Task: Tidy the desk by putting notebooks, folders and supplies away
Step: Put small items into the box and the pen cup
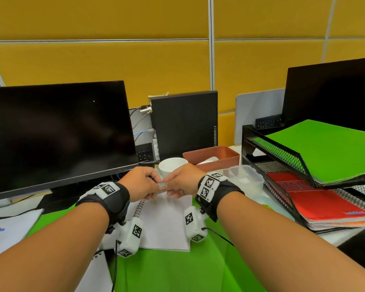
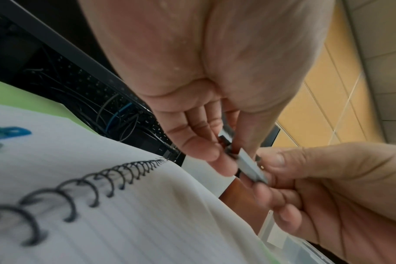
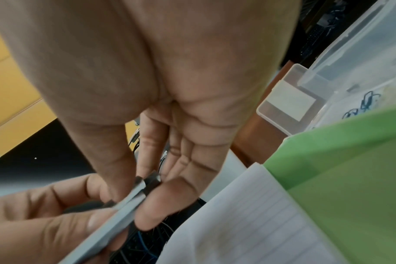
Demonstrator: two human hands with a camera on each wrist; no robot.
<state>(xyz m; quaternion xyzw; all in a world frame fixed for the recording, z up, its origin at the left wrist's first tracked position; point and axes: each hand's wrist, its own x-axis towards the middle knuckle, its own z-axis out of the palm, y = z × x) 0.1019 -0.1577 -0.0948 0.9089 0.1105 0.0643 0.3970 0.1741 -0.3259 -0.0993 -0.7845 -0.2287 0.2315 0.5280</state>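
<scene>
Both hands meet above the far edge of an open spiral notebook (image 1: 167, 222) and hold a slim grey pen (image 1: 162, 184) between them. My left hand (image 1: 154, 186) pinches one end of it, and my right hand (image 1: 173, 186) pinches the other. The left wrist view shows the grey pen (image 2: 249, 164) with a dark part inside my left hand (image 2: 217, 151), the right hand (image 2: 269, 171) gripping from the right, and the notebook (image 2: 124, 214) below. In the right wrist view the pen (image 3: 124, 201) runs from my right hand (image 3: 133, 192) down into the left hand (image 3: 57, 223), beside the notebook (image 3: 249, 223).
The notebook lies on a green folder (image 1: 177, 270). A black mesh organizer (image 1: 282, 152) at the right holds a green folder (image 1: 329, 148) and a red notebook (image 1: 325, 203). Ahead stand a white mug (image 1: 171, 165), a brown tray (image 1: 215, 154) and a clear box (image 1: 247, 178). A monitor (image 1: 57, 133) stands at the left.
</scene>
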